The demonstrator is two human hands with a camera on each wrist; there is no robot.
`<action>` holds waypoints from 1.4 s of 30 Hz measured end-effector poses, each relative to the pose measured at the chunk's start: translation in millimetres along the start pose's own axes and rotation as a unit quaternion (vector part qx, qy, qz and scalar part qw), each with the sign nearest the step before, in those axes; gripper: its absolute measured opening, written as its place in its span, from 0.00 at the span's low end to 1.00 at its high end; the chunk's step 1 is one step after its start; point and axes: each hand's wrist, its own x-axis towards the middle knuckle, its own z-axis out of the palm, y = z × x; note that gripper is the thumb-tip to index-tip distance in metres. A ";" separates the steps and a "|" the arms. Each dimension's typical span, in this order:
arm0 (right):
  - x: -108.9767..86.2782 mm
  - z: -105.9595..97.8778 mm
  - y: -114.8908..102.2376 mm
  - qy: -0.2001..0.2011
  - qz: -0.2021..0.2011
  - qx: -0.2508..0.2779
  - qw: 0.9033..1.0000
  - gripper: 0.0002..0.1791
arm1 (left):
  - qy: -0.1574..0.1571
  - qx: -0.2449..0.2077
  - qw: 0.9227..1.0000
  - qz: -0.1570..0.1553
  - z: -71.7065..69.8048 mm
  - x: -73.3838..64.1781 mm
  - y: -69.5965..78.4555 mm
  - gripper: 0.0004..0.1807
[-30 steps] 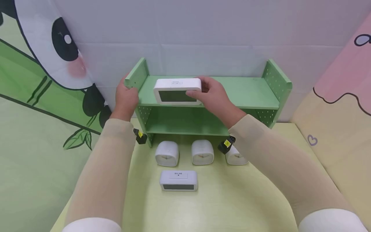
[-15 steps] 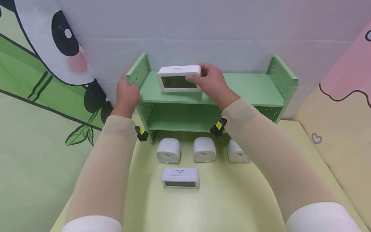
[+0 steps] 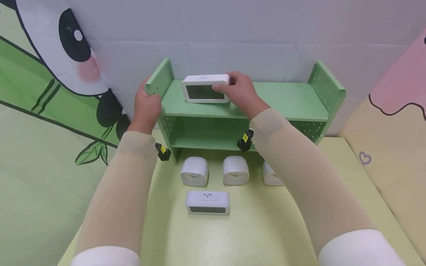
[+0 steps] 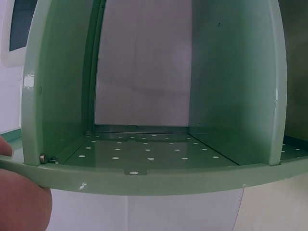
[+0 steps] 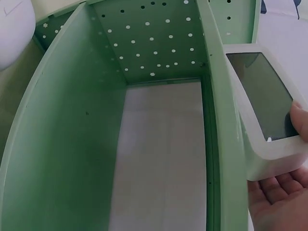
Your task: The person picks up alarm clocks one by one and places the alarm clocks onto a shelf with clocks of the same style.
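Observation:
In the head view my left hand (image 3: 147,111) grips the left side panel (image 3: 159,81) of a green two-tier shelf (image 3: 283,99). Its thumb and a fingertip show around the panel's edge in the left wrist view. My right hand (image 3: 241,92) holds a white rectangular digital clock (image 3: 203,90) by its right end, thumb on the dark blank screen and fingers behind. The clock is upright, facing me, at the left part of the top board. In the right wrist view, the clock's (image 5: 264,91) lower edge is right at the board, and curled fingers (image 5: 276,190) show beyond its end.
Below the shelf stand three rounded white analog clocks (image 3: 194,171), the right one partly behind my right sleeve (image 3: 299,177). A second white digital clock (image 3: 208,203) lies in front of them on the pale yellow table (image 3: 259,229). A light wall cloth (image 3: 239,26) hangs behind the shelf.
My right hand has moved the digital clock back from the shelf's front edge onto the top board's area. The left hand keeps its grip. The head view has shifted slightly.

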 end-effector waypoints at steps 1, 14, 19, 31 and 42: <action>1.0 0.5 0.0 -0.002 0.000 0.000 1.000 0.27 | -0.001 0.001 1.000 0.001 -0.1 0.2 0.3 0.42; 10.8 3.7 2.1 -0.037 -0.022 -0.106 0.993 0.20 | 0.001 0.010 1.000 0.006 -1.6 0.0 3.0 0.41; 15.4 4.5 1.9 -0.049 -0.017 -0.126 0.991 0.20 | 0.001 0.014 1.000 0.011 -1.5 0.2 2.8 0.40; 23.5 3.5 -6.0 -0.090 -0.015 -0.201 0.975 0.21 | 0.002 0.008 1.000 0.020 -0.8 -3.0 -1.2 0.40; 31.2 7.7 -4.1 -0.092 -0.025 -0.206 0.974 0.22 | 0.010 0.015 1.000 0.013 1.7 -2.8 -1.4 0.39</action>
